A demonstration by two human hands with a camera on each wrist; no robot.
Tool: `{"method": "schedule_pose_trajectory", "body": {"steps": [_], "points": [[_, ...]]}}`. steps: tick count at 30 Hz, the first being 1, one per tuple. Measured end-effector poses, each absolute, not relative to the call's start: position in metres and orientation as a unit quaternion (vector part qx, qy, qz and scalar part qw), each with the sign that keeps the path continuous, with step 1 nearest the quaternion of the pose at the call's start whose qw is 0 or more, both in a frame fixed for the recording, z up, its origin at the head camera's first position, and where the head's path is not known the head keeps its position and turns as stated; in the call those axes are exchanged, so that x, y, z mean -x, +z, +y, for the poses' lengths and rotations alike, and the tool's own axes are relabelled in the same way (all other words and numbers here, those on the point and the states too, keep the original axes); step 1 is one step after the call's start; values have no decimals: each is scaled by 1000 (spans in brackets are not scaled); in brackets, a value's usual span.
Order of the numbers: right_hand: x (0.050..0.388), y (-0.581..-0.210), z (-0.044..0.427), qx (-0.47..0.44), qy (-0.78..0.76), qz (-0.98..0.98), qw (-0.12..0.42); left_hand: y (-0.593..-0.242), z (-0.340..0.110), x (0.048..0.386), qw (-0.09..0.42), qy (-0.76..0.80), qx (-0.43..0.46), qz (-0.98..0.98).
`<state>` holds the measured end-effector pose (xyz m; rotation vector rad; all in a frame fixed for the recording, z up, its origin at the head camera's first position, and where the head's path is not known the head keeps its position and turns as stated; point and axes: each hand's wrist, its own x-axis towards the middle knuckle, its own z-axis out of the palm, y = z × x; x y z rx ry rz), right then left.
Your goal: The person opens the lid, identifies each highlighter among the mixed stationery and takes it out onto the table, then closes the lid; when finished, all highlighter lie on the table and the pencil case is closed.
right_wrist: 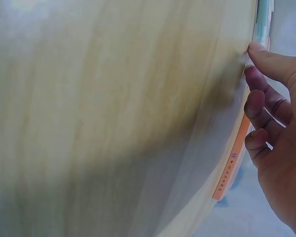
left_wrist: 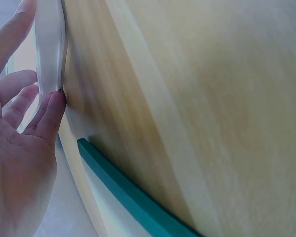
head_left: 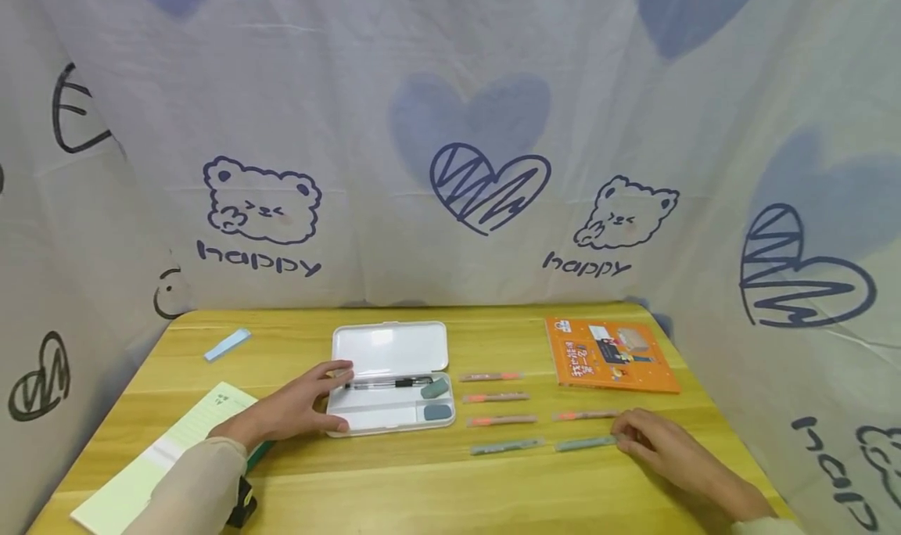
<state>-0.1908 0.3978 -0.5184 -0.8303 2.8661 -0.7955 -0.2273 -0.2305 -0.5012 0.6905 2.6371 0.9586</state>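
In the head view a white pencil case (head_left: 389, 349) lies opened out on the table, its lid folded back. Inside are a black-capped clear pen (head_left: 383, 383) and two blue-grey blocks like erasers (head_left: 438, 412). My left hand (head_left: 303, 402) grips the case's left end, thumb at the front corner and fingers near the hinge. At the right, my right hand (head_left: 658, 445) pinches the right end of a slim green stick (head_left: 586, 443), seemingly in clear wrapping; its fingers are curled. An orange-brown stick (head_left: 586, 415) lies just behind it.
Several similar sticks (head_left: 500, 421) lie right of the case. An orange book (head_left: 612, 355) lies at the back right. A pale green notepad (head_left: 176, 449) and a green-edged object (left_wrist: 133, 197) are by the left forearm. A light blue strip (head_left: 227, 345) lies back left; a printed curtain (head_left: 366, 128) hangs behind.
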Motion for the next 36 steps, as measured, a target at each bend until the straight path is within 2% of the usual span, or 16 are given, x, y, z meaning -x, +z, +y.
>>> {"method": "schedule_pose_trajectory", "body": {"steps": [5, 14, 36], "points": [[193, -519, 396, 276, -258, 926, 12, -501, -232, 229, 126, 323, -236, 908], [194, -520, 394, 254, -275, 926, 41, -500, -235, 228, 130, 332, -231, 905], [193, -521, 398, 243, -262, 933, 41, -502, -231, 228, 127, 335, -239, 902]]}}
